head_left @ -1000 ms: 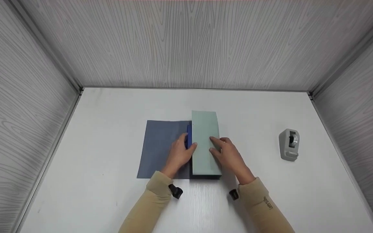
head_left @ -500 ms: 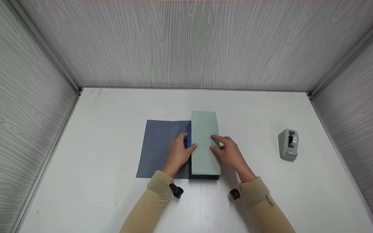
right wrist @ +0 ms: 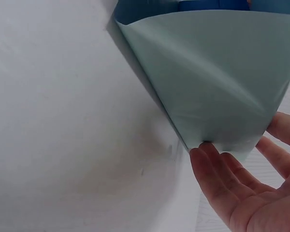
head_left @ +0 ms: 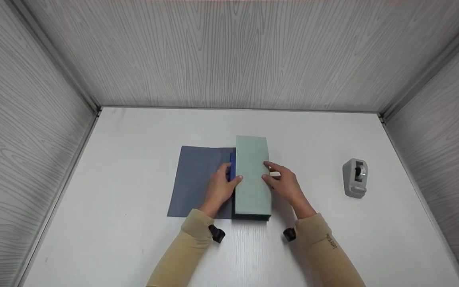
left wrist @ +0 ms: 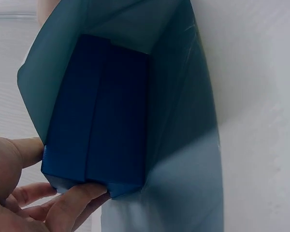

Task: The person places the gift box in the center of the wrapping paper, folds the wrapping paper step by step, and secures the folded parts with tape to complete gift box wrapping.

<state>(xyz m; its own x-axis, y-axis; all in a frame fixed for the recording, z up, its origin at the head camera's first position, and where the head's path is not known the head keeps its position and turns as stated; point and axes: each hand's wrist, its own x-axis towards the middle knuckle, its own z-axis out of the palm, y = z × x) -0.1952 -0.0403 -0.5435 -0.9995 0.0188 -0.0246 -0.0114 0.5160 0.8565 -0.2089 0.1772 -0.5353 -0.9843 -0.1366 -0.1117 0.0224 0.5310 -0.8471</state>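
A blue box lies inside a folded sheet of wrapping paper, pale green outside and blue-grey inside. In the head view the paper covers most of the box's top, leaving a blue strip along its left side. My left hand grips the box's left side, its thumb on top at the paper's edge and its fingers against the box. At the right fold, my right hand pinches the paper, with thumb and index finger on top and other fingers against the side. The right wrist view shows these fingers touching the paper.
The flat blue-grey part of the sheet spreads leftward on the white table. A grey tape dispenser stands at the right. Wood-grain panels border the table at the back and both sides.
My right hand has slid slightly right over the paper, from its top toward the right fold. The left hand and the box have stayed nearly in place.
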